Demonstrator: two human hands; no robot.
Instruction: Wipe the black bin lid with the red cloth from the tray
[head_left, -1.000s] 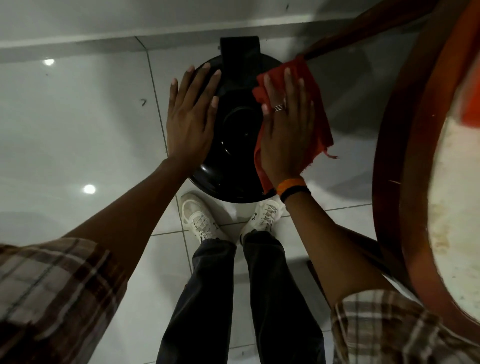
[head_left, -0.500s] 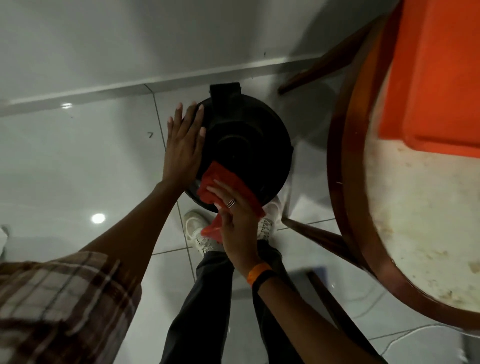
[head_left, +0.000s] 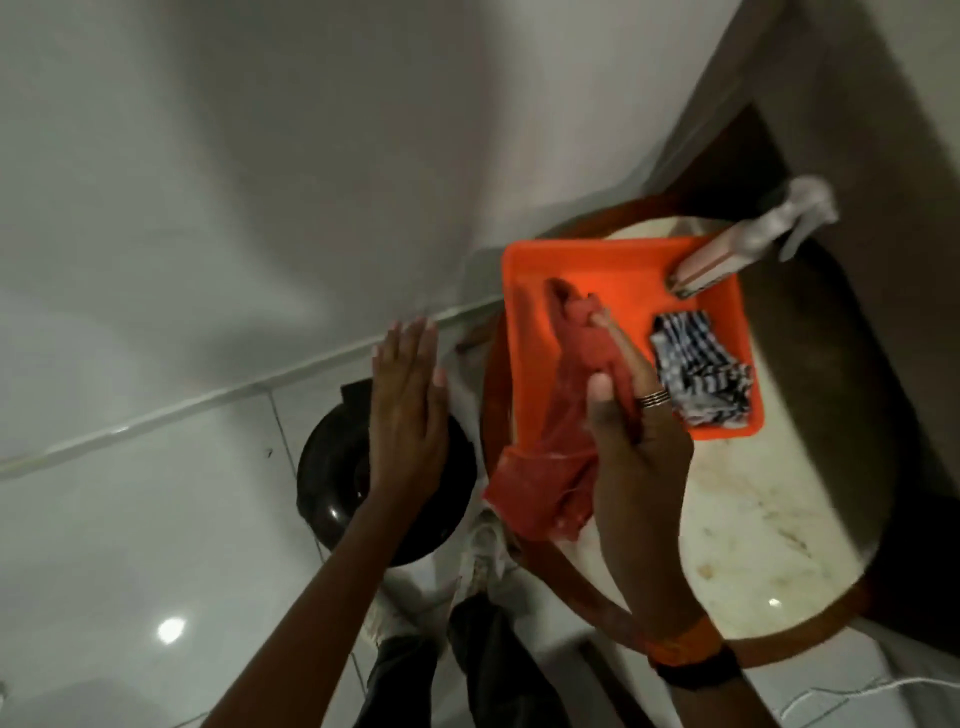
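Observation:
The round black bin lid lies low on the white tiled floor at centre left. Above its right half my left hand hovers flat, fingers spread, holding nothing; whether it touches the lid I cannot tell. My right hand is up over the table, pinching the red cloth. The cloth hangs in a long fold from my fingers, its top over the orange tray and its bottom past the table's edge.
The tray rests on a round pale-topped table with a brown wooden rim. In it lie a black-and-white striped cloth and a spray bottle. My shoes and dark trousers are below. A white wall rises behind.
My right hand has lifted the red cloth off the bin lid and carried it up and right over the orange tray. The view swung right; my left hand stayed by the lid.

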